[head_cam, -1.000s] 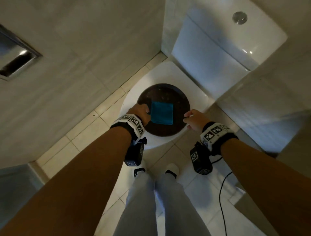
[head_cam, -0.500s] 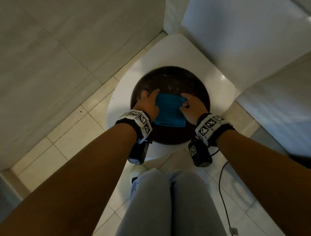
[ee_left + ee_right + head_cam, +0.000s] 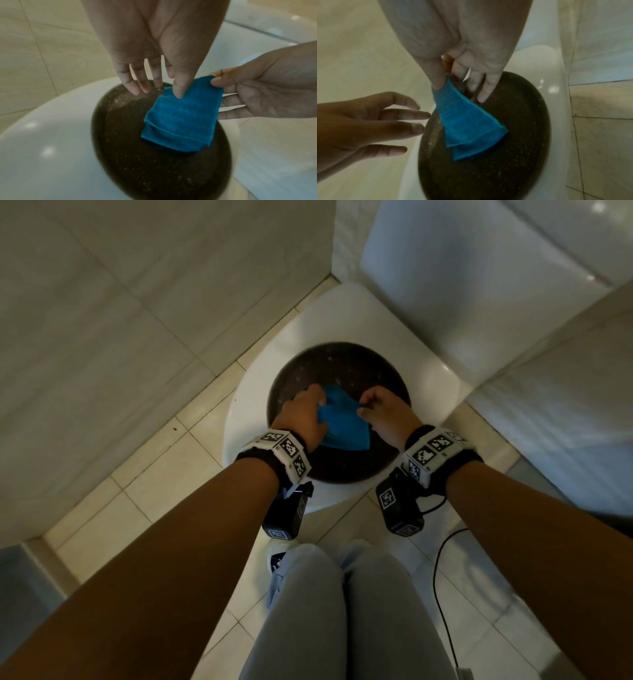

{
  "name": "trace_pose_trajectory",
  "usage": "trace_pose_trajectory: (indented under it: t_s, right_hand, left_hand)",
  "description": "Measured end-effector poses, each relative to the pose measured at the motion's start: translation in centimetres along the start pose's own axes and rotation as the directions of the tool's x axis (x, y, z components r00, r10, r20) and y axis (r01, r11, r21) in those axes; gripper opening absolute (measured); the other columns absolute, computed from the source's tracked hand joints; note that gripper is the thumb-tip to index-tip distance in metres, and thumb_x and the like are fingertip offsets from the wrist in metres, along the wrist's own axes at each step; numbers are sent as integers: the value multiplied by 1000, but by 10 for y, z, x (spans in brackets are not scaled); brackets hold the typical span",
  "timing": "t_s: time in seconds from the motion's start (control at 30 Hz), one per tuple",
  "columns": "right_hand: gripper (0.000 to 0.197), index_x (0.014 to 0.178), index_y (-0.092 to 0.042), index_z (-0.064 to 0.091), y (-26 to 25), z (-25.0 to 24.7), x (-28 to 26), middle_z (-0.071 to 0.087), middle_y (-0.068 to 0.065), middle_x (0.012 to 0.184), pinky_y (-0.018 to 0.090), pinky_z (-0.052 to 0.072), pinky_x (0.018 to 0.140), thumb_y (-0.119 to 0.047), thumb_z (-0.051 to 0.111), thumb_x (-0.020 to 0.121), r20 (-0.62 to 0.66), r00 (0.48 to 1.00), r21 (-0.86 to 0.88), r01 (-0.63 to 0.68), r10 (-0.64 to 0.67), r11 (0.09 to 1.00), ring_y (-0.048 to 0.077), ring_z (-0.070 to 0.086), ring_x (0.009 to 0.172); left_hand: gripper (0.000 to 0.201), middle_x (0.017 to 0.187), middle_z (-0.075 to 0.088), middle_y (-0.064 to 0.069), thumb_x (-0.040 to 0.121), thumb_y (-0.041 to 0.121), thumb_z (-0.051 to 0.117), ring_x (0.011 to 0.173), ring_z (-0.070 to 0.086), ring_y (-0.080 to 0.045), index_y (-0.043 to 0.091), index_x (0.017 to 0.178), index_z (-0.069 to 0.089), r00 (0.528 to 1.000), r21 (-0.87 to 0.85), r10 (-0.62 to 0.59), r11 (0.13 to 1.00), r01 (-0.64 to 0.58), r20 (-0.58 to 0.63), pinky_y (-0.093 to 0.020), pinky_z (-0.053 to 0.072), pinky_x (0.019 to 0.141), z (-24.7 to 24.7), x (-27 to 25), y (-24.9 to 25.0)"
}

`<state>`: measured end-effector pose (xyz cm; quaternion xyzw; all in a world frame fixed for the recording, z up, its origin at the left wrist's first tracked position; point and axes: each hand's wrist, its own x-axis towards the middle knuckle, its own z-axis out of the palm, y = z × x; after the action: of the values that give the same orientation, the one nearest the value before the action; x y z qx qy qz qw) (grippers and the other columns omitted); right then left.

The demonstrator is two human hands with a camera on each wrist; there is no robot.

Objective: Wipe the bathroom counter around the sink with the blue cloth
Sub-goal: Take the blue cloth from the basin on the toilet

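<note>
blue cloth (image 3: 342, 422) now lifted, underside hidden

**Dim, warm-toned bathroom views with wide-angle bending and soft focus**

All three views are dim and low in contrast, with a yellowish-grey cast. Small white glints sit on the glossy white toilet lid (image 3: 442, 378) and on the cistern (image 3: 597, 207) at upper right, suggesting light from above. The forearms in the head view are dark and underexposed. Straight tile lines on the floor (image 3: 161, 484) bow toward the frame edges. Both wrist views are soft and slightly smeared; the near palms fill the top, pale and out of focus.
</note>
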<state>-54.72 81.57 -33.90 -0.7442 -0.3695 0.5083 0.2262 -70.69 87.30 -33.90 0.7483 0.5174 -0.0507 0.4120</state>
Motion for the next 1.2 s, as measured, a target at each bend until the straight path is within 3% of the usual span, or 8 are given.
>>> trace_pose_trajectory:
  t_s: [0.1,0.17,0.3,0.37,0.47,0.6,0.9,1.2]
  right_hand:
    - [26,79,-25,44,-41,-24,-47,50,10,99,32,44,82,-2,50,90,75,996,148,40,-52,988,23,51,97]
    - [28,79,-23,44,-70,-46,-78,50,8,96,27,44,78,3,49,89,90,993,186,63,-80,981,23,50,97]
    - [21,83,-21,49,-115,-94,-136,55,-2,85,29,48,81,-1,52,88,62,993,103,95,-102,990,23,55,94]
    - [22,84,-24,53,-129,-116,-163,59,-2,84,38,49,85,-2,53,86,15,994,53,112,-113,992,26,58,94]
    - [26,102,-13,56,-143,-142,-204,58,1,88,24,48,73,5,50,85,-44,993,6,112,-111,994,22,57,89]
    - [32,111,-11,60,-151,-163,-257,60,7,99,17,43,69,4,46,86,-150,983,-92,91,-104,992,18,55,88]
    - [20,99,-5,66,-135,-188,-390,62,15,88,22,41,69,-22,61,88,-401,915,-72,19,-46,997,17,54,83]
    - [17,73,-12,62,-71,-234,-529,57,8,76,29,40,72,-23,66,85,-633,772,-36,-111,63,993,16,52,72]
  left_hand:
    - [76,147,36,-6,80,19,69,134,37,-29,29,144,30,994,53,27,998,-32,106,-48,34,109,-29,-31,42]
    - [64,149,34,-7,84,28,65,137,32,-30,25,142,37,986,206,62,974,-94,158,-46,30,112,-48,-52,71]
    - [33,106,58,-1,86,33,64,104,56,-23,16,114,57,984,198,83,974,-113,158,-35,46,87,-96,-96,127]
    - [21,95,54,2,87,31,63,90,52,-18,18,101,54,980,172,102,976,-131,169,-28,43,76,-116,-117,153]
    - [30,75,45,7,84,23,65,78,44,-16,24,72,38,974,121,168,975,-187,151,-22,29,57,-136,-145,183]
    - [25,91,53,3,84,17,67,83,50,-16,18,100,48,939,28,294,952,-303,178,-19,36,59,-153,-171,222]
    - [21,113,63,-10,91,17,57,107,56,-24,11,110,63,746,40,604,769,-638,281,-35,44,96,-146,-235,319]
    - [25,91,53,-16,90,19,60,90,51,-29,-2,103,60,541,168,702,530,-831,463,-28,34,74,-78,-315,421]
